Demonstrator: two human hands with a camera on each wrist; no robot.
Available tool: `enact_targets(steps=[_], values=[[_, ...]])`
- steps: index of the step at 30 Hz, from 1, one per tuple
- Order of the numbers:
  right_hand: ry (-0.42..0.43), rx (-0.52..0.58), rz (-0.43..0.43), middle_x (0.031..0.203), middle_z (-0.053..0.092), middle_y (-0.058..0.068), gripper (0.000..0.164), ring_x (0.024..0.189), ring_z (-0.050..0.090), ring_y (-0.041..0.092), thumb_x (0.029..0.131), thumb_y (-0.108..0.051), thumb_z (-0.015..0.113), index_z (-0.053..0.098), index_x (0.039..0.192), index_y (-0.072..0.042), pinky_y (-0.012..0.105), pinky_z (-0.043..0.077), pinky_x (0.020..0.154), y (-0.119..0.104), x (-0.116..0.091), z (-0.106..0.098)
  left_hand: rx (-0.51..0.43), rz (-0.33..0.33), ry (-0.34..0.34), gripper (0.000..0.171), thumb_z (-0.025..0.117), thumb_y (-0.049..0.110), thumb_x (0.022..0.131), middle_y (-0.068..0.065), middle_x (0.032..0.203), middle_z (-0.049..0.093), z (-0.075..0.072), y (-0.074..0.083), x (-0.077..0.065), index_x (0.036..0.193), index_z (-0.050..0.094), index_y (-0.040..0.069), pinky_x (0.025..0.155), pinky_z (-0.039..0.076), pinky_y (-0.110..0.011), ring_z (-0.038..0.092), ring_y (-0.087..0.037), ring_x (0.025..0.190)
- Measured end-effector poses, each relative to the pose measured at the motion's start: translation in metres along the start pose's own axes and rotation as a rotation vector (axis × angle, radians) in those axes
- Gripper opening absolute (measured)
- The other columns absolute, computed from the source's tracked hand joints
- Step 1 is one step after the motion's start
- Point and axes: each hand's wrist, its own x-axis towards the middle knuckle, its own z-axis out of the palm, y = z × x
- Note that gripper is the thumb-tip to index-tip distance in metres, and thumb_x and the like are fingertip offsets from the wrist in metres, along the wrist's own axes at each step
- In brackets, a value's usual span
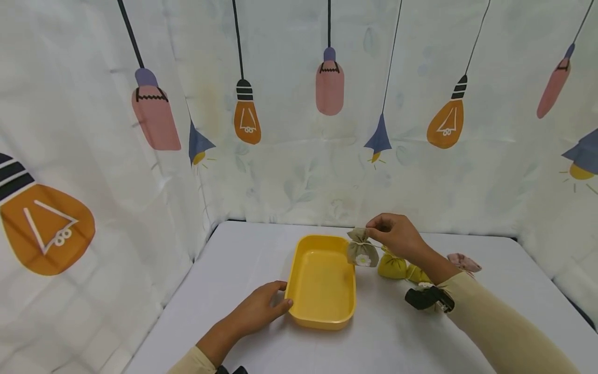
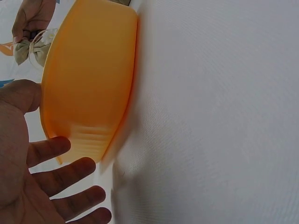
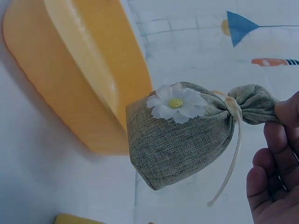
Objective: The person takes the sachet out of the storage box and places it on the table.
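Note:
My right hand (image 1: 397, 236) pinches the gathered neck of a small grey-green drawstring pouch (image 3: 182, 135) between thumb and fingers. The pouch hangs off the ground, bearing a white fabric flower (image 3: 175, 102) with a yellow centre; a loose cord end dangles from its tie. In the head view it overlaps the right rim of a yellow plastic tray (image 1: 322, 291). At the tray's near left side, my left hand (image 1: 261, 309) touches the rim with its thumb. The other fingers of that hand are spread and fairly straight along the outer wall, as the left wrist view shows.
Right of the tray lie yellow pouches (image 1: 392, 266), partly behind my right forearm. A pink pouch (image 1: 464, 262) sits farther right. The white-covered table (image 1: 247, 249) meets a patterned cloth backdrop (image 1: 289, 171) at the back and left.

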Motion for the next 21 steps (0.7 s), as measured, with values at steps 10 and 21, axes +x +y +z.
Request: enact_targets(steps=[10, 21], values=[[-0.010, -0.027, -0.020, 0.101, 0.071, 0.002, 0.018, 0.092, 0.065, 0.022, 0.098, -0.031, 0.073, 0.074, 0.105, -0.013, 0.038, 0.057, 0.077, 0.004, -0.015, -0.009, 0.005, -0.014, 0.001, 0.061, 0.063, 0.052, 0.099, -0.010, 0.146, 0.055, 0.000, 0.000, 0.002, 0.143, 0.056, 0.010, 0.113, 0.035, -0.062, 0.045, -0.036, 0.140], [0.002, -0.051, 0.014, 0.098, 0.071, 0.001, 0.021, 0.092, 0.066, 0.020, 0.098, -0.032, 0.073, 0.074, 0.106, -0.013, 0.036, 0.057, 0.077, 0.015, -0.033, -0.020, 0.000, -0.034, -0.004, 0.063, 0.064, 0.053, 0.098, -0.010, 0.147, 0.055, 0.000, 0.002, 0.001, 0.143, 0.056, 0.010, 0.113, 0.035, -0.063, 0.045, -0.036, 0.140]])
